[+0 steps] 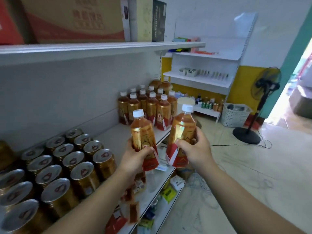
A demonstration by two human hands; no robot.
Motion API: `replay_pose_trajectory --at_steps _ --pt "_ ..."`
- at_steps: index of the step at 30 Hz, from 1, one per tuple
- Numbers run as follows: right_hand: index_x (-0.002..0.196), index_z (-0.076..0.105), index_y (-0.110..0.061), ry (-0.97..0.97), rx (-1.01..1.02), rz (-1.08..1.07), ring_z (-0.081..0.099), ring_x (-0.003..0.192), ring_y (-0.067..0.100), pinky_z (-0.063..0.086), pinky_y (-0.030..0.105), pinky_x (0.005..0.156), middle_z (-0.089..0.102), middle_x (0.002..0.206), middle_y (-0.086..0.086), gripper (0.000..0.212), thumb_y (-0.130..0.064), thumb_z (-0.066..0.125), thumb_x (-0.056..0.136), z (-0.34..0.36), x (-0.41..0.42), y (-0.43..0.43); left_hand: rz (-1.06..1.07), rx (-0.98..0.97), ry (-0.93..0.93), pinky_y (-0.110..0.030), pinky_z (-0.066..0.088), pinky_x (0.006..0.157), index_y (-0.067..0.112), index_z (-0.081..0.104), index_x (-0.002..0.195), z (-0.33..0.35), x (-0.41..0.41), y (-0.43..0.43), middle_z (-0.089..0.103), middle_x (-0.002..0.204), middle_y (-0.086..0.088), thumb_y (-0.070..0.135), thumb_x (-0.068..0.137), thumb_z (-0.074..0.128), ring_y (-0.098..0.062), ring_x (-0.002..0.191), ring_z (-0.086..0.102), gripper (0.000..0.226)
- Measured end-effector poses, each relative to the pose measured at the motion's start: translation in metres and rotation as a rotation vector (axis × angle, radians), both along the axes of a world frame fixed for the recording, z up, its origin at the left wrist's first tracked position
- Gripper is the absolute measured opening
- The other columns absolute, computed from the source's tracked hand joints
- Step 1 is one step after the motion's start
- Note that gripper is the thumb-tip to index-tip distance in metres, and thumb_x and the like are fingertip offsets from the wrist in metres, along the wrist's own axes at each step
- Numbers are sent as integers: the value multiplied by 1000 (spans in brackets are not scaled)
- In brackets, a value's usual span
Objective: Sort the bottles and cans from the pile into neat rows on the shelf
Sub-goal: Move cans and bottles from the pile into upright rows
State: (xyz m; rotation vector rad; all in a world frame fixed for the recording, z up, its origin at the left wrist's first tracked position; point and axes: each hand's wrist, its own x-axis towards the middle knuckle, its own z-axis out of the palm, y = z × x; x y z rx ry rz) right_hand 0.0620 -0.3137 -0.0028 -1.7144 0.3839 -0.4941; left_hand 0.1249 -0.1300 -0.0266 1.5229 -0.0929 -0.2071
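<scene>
My left hand [135, 157] grips an amber tea bottle [143, 137] with a white cap and gold-red label, held upright in front of the white shelf [116, 137]. My right hand [195, 149] grips a second identical bottle [181, 134], tilted slightly right, just beyond the shelf's front edge. Several like bottles [148, 107] stand in rows at the shelf's far end. Gold cans [67, 166] with silver tops stand in rows at the near left. A bare stretch of shelf lies between cans and bottles.
An upper shelf [101, 48] carries cardboard boxes. The lower shelf [152, 188] holds small packets. On the floor to the right are a white basket [234, 115], a standing fan [263, 92], cables, and a low shelf with small cans [207, 105].
</scene>
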Motion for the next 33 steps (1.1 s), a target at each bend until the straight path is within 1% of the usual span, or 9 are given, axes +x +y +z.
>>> replay_pose_trajectory --at_steps 5,11,15,19,22,25,27,30,33 --pt "126 48 -40 43 -101 141 60 102 11 52 41 88 62 108 -15 64 -31 77 70 -8 55 -49 178 58 -44 -44 52 90 30 42 126 -13 39 -41 62 109 5 21 75 78 -19 100 62 64" --pt "137 34 -40 126 -163 390 52 117 17 45 48 101 54 125 -10 78 -35 76 72 -19 113 -80 441 179 -38 -34 47 86 24 37 135 -17 59 -70 58 111 3 17 76 77 -17 99 57 72" --pt "141 32 -29 98 -209 509 50 115 15 39 30 94 49 121 -8 76 -23 75 78 -24 142 -73 528 228 -9 -33 45 85 22 32 139 -25 64 -64 56 115 1 15 76 77 -19 103 55 78" --pt "144 30 -28 102 -190 587 48 124 18 40 38 104 49 132 -5 80 -23 75 79 -35 171 -50 564 222 39 -39 48 93 24 32 136 -36 73 -47 57 116 0 10 75 77 -20 107 57 77" --pt "146 27 -29 110 -207 636 44 127 17 36 31 103 45 128 -11 78 -24 72 82 -43 187 -38 584 182 86 -47 47 97 26 34 134 -46 81 -31 59 119 -1 11 75 77 -22 109 58 74" --pt "150 18 -31 134 -255 690 40 129 14 30 23 97 39 127 -13 78 -27 66 88 -46 202 -33 558 176 71 -36 51 87 22 35 134 -49 93 -25 61 114 0 9 77 76 -17 103 60 72" --pt "152 11 -32 153 -305 703 36 133 16 26 21 97 37 140 -9 81 -32 64 90 -51 213 -31 526 175 63 -26 49 78 22 35 133 -50 99 -25 61 108 5 8 78 75 -9 96 59 69" --pt "154 7 -26 124 -480 668 25 140 20 24 26 105 22 153 0 87 -39 64 89 -57 218 -30 522 192 68 -27 48 80 23 34 135 -53 99 -24 61 108 7 10 77 76 -4 96 59 73" --pt "154 6 -26 97 -540 668 27 141 22 27 35 110 22 155 1 86 -41 61 90 -60 226 -31 531 266 100 -35 50 91 29 34 135 -51 99 -26 62 110 8 18 75 78 -9 101 60 75"
